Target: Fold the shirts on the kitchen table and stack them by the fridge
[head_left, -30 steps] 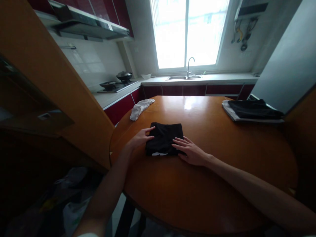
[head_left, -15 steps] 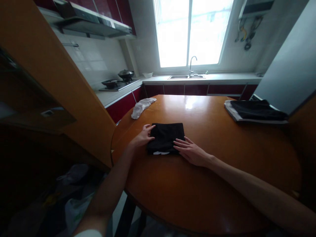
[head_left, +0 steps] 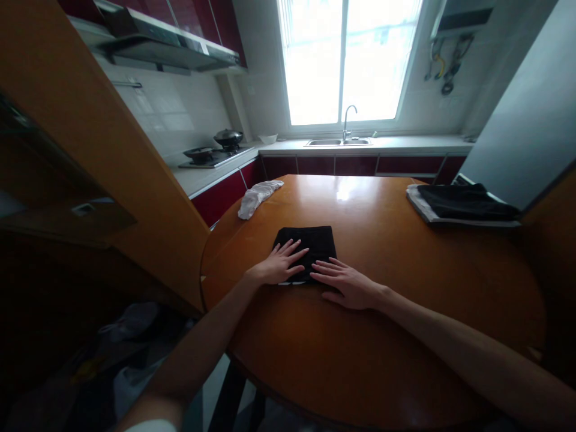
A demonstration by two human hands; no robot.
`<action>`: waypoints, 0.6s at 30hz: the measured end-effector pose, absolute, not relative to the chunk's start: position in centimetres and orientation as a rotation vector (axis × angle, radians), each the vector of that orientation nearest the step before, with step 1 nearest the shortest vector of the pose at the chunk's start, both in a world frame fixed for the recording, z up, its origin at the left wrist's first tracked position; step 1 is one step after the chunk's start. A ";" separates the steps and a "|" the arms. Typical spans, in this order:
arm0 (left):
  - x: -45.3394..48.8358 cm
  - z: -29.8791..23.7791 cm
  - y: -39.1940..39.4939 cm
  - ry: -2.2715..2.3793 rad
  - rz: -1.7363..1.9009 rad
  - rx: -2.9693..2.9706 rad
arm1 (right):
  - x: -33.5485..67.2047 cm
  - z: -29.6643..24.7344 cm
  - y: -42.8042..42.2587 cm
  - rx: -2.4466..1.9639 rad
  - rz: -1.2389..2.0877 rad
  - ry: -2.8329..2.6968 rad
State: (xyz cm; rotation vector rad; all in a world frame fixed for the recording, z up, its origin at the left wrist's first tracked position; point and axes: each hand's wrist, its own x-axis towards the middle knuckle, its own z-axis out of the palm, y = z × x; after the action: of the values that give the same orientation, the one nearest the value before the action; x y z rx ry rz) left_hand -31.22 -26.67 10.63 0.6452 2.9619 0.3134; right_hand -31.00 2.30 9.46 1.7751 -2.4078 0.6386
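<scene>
A folded black garment (head_left: 310, 238) lies flat on the wooden table, roughly square, with a bit of white showing at its near edge. My left hand (head_left: 279, 264) rests on its left half, palm down with the fingers spread. Over its near right corner lies my right hand (head_left: 348, 283), fingers stretched out and the thumb apart on the tabletop. Neither hand grips the cloth. Parts of the garment's near edge are hidden beneath both hands.
On the round wooden table (head_left: 387, 360), a crumpled white cloth (head_left: 258, 198) sits at the far left. A stack of folded black and white clothes (head_left: 463, 203) is at the far right. Beyond are a counter with a sink (head_left: 324, 143) and a stove with pans (head_left: 228, 138).
My left hand has moved from the garment's left edge onto its top, and its fingers have spread flat. My right hand has shifted slightly toward me, staying on the near right corner.
</scene>
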 end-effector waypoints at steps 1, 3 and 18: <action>-31.2 10.7 -26.7 2.963 0.318 0.642 | -31.0 9.5 2.3 1.776 0.648 -2.405; -31.2 11.2 -26.2 3.000 0.373 0.669 | -30.9 9.5 2.3 1.775 0.659 -2.401; -33.5 10.9 -27.7 3.196 0.982 0.549 | -31.7 8.2 2.2 1.429 0.774 -2.222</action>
State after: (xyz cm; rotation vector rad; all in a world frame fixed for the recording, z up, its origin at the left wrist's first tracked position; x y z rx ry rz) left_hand -33.52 -27.67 10.90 0.5491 3.1958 0.9822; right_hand -31.73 2.16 8.16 1.4291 -2.2221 0.7738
